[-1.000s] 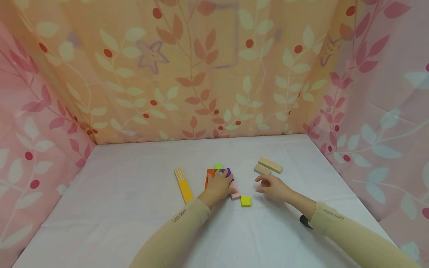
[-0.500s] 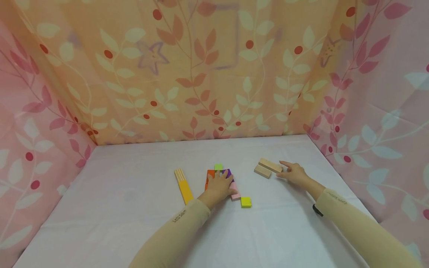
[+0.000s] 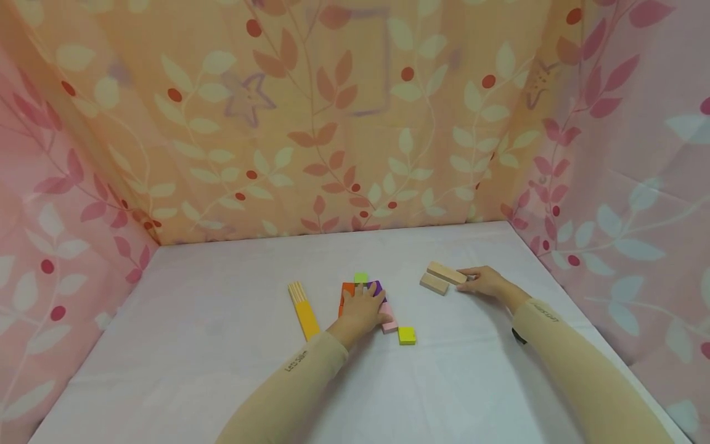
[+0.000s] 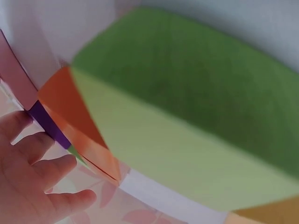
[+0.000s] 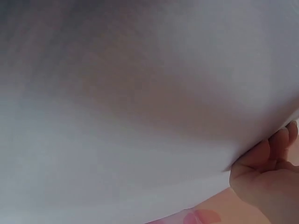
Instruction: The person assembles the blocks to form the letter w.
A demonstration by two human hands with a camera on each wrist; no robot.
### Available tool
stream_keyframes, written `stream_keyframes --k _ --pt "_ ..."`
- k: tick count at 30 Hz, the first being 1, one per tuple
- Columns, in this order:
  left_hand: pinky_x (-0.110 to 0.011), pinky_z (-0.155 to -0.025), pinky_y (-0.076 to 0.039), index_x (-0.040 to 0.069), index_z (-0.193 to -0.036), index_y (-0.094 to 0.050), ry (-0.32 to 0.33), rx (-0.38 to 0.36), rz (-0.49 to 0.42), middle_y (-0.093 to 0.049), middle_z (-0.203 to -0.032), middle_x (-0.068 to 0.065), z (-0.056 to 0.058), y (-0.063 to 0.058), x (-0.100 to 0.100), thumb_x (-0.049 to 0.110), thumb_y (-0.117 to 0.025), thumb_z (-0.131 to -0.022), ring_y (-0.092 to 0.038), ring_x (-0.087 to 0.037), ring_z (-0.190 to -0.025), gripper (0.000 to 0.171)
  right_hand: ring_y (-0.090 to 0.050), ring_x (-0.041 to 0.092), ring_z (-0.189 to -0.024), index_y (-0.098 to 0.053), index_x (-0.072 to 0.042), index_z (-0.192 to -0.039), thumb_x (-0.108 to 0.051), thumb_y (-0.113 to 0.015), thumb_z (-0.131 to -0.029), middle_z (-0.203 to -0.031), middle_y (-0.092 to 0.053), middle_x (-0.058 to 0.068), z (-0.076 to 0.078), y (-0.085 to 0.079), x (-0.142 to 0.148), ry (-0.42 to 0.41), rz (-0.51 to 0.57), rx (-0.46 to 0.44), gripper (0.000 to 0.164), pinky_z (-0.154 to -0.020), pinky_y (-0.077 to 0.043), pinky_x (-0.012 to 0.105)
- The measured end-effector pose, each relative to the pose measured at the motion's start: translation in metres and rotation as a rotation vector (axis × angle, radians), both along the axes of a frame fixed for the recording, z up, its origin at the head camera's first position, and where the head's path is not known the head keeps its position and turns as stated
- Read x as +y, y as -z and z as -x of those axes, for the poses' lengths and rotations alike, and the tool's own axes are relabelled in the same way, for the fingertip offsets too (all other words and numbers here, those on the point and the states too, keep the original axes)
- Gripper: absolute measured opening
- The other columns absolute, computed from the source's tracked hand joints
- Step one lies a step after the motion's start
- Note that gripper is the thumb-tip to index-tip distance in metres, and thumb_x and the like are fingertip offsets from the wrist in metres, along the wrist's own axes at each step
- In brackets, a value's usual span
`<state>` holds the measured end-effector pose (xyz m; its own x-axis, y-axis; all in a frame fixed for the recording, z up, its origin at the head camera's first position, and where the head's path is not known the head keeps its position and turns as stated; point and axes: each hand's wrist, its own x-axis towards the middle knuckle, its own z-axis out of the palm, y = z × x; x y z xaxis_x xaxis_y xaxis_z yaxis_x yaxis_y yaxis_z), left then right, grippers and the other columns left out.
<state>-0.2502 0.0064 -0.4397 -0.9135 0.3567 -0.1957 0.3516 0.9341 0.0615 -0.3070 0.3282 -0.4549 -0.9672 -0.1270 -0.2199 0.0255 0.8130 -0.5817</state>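
Observation:
My left hand (image 3: pixel 362 310) lies spread over a cluster of coloured blocks, fingers apart. Around it show an orange block (image 3: pixel 347 290), a purple block (image 3: pixel 378 288), a pink block (image 3: pixel 389 318) and a light green block (image 3: pixel 361 278). In the left wrist view a big green block (image 4: pixel 187 116) fills the foreground, with fingertips near the purple block (image 4: pixel 48 125). My right hand (image 3: pixel 488 282) pinches the right end of the longer wooden block (image 3: pixel 445 272), thumb and forefinger on either side. The right wrist view shows curled fingers low at the cloth, the wooden block hidden.
A shorter wooden block (image 3: pixel 434 283) lies just in front of the longer one. A yellow block (image 3: pixel 407 336) sits between the hands, nearer me. To the left is a yellow sleeve of pale sticks (image 3: pixel 304 313). Patterned curtains (image 3: pixel 333 123) enclose the white-covered table (image 3: pixel 183 345).
The right hand has moved rightward from in front of the wooden blocks to the longer one's right end, and its fingers have closed in on it. The left hand stays on the coloured blocks.

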Motion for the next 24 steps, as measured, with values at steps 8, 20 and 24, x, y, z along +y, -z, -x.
stream_keyframes --k 8,20,24 --pt "-0.059 -0.109 -0.027 0.023 -0.146 -0.047 0.004 0.019 0.009 -0.036 -0.154 -0.003 -0.002 0.002 -0.001 0.055 -0.059 -0.09 -0.03 -0.033 -0.142 0.067 -0.05 0.043 -0.115 -0.05 0.004 -0.137 -0.027 -0.072 -0.089 -0.131 -0.048 0.036 -0.006 -0.004 -0.001 0.102 0.126 -0.027 0.061 -0.095 -0.044 0.051" --pt "-0.059 -0.109 -0.027 0.023 -0.146 -0.046 -0.003 0.02 0.0 -0.036 -0.154 -0.003 -0.004 0.001 -0.001 0.054 -0.06 -0.089 -0.029 -0.032 -0.142 0.067 -0.065 0.005 -0.092 -0.028 0.01 -0.147 -0.013 -0.054 -0.101 -0.128 -0.053 0.028 -0.022 -0.032 0.001 0.146 0.599 -0.02 0.059 -0.085 -0.053 0.028" --pt "-0.059 -0.109 -0.027 0.023 -0.146 -0.046 0.0 0.02 -0.004 -0.037 -0.154 -0.004 -0.004 0.0 -0.001 0.054 -0.06 -0.089 -0.029 -0.032 -0.142 0.067 -0.065 0.005 -0.081 -0.025 0.013 -0.146 -0.011 -0.051 -0.101 -0.1 -0.063 0.004 -0.024 -0.039 -0.008 0.138 0.694 -0.04 0.057 -0.075 -0.053 0.024"
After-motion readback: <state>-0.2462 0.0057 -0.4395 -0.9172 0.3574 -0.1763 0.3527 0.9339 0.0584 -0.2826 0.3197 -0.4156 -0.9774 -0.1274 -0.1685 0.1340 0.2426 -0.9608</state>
